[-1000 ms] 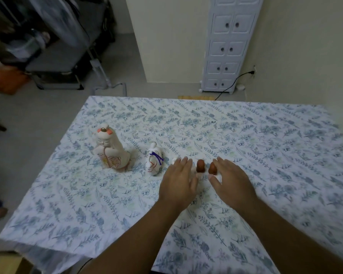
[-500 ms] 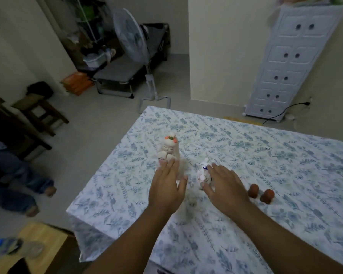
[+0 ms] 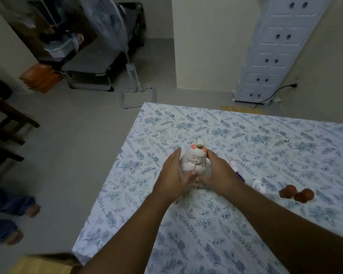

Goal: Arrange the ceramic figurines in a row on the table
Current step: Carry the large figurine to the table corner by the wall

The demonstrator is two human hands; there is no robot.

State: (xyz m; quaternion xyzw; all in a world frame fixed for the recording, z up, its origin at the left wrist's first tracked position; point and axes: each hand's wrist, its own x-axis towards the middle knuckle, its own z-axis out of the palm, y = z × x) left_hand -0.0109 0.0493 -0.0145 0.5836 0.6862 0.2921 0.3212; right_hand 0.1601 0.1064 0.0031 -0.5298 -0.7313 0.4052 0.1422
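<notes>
A tall white ceramic figurine (image 3: pixel 194 160) with orange hair ornaments stands upright near the table's left side. My left hand (image 3: pixel 171 175) cups its left flank and my right hand (image 3: pixel 219 173) cups its right flank, thumbs meeting at its base. Just right of my right hand lies a small white figurine with a purple ribbon (image 3: pixel 255 183), partly hidden by my wrist. Two small brown figurines (image 3: pixel 296 192) sit side by side further right on the floral tablecloth (image 3: pixel 246 135).
The table's left edge (image 3: pixel 115 175) runs close to the tall figurine. On the floor stand a fan (image 3: pixel 135 84), a dark stool (image 3: pixel 6 123) and a white drawer cabinet (image 3: pixel 273 56). A person's feet (image 3: pixel 18 220) show at the lower left, a cardboard box (image 3: pixel 44 264) beneath.
Both hands left the two brown figurines, swept left past the ribboned figurine and closed around the tall white figurine. My head turned left, so the table shifted right in view.
</notes>
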